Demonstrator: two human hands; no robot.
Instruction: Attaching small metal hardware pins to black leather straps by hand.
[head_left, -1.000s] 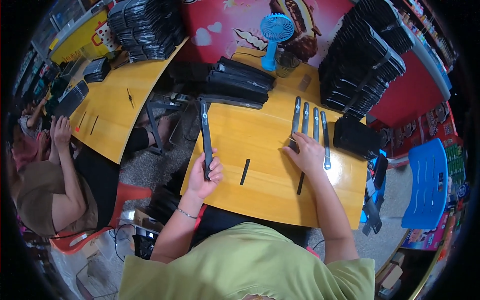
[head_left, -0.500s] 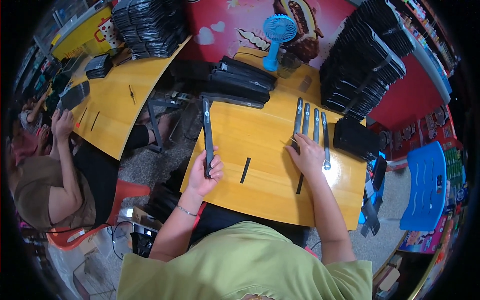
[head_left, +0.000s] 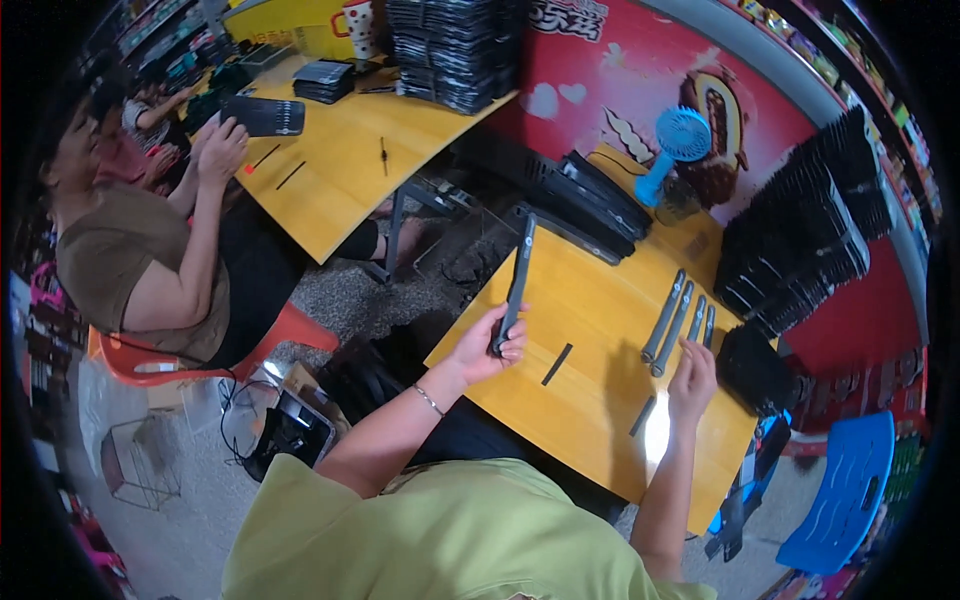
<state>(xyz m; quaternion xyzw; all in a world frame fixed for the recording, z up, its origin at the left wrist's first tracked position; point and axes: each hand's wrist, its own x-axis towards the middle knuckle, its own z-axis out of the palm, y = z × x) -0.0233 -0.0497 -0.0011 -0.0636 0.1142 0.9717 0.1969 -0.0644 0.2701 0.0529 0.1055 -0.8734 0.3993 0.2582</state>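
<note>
strip (head_left: 519, 270) | juts beyond left grip (head_left: 485, 347), clasped round its near end | right grip (head_left: 692, 383): state unclear

In my left hand (head_left: 486, 348) I hold a long, slim black strip (head_left: 519, 280) pointing away from me, pale-marked near its far end, while four similar strips (head_left: 673, 328) lie side by side on the counter (head_left: 590, 310) near my right hand (head_left: 692, 382).

Blue fan (head_left: 683, 135), spotted mug (head_left: 361, 32), orange chair (head_left: 303, 336), glass (head_left: 677, 203)
</note>
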